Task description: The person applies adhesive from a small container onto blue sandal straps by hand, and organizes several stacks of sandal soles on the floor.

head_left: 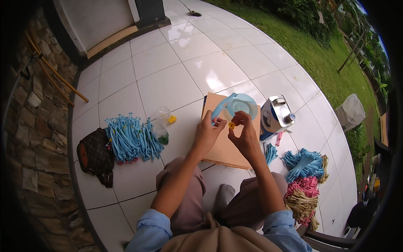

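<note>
Left hand [206, 135] curls round a bent light-blue strip [222, 106]; right hand [245, 135] pinches a small yellow flower-shaped piece [231, 125] above the flat brown board [224, 153], toward its far edge; a loose pinch could drop it.

Light-blue sleeves [154, 224]; tan cloth [218, 241]; mauve-brown trousers [189, 212]; grey sock [225, 196].

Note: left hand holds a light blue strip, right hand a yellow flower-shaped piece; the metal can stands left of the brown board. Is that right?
Not quite: in the head view, the metal can stands right of the brown board, not left. The left hand holds the light blue strip, the right hand the yellow flower-shaped piece.
</note>
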`<act>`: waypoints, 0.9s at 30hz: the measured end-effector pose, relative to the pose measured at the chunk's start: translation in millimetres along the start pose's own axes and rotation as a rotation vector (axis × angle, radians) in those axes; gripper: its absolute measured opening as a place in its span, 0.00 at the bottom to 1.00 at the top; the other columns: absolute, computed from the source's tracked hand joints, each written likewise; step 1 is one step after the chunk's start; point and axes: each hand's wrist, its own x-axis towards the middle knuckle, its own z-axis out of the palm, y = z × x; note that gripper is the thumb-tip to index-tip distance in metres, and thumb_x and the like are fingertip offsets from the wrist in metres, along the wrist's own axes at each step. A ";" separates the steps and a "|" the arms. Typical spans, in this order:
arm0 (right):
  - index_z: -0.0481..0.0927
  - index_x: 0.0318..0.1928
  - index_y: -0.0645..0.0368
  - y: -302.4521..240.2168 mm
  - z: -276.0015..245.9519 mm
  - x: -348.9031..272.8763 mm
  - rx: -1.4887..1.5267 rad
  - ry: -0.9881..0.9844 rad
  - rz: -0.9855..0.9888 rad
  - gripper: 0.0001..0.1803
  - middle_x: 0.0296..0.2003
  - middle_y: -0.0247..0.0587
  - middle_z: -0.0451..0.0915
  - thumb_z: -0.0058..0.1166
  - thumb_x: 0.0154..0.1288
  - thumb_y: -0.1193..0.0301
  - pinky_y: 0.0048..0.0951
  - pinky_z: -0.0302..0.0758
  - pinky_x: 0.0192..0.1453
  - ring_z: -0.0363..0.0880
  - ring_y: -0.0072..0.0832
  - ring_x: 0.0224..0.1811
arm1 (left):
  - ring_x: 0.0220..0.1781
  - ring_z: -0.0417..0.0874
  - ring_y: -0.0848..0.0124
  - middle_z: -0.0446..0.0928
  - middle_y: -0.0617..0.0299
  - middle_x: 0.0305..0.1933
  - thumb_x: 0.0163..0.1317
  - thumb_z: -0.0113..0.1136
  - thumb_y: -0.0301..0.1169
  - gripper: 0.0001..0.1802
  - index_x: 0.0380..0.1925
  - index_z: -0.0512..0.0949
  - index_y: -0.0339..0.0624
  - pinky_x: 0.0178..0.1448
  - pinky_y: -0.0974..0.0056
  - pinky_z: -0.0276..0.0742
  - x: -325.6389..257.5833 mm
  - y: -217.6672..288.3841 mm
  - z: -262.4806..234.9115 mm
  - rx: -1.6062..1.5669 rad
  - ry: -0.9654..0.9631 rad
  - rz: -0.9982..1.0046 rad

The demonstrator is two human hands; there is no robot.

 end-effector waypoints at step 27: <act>0.55 0.51 0.59 -26.8 -40.8 23.6 1.342 0.211 0.486 0.27 0.31 0.38 0.73 0.54 0.55 0.82 0.37 0.70 0.57 0.69 0.49 0.56 | 0.21 0.69 0.79 0.72 0.63 0.22 0.63 0.49 0.28 0.11 0.27 0.57 0.42 0.25 0.74 0.64 -9.1 29.2 7.8 -0.233 -0.093 0.291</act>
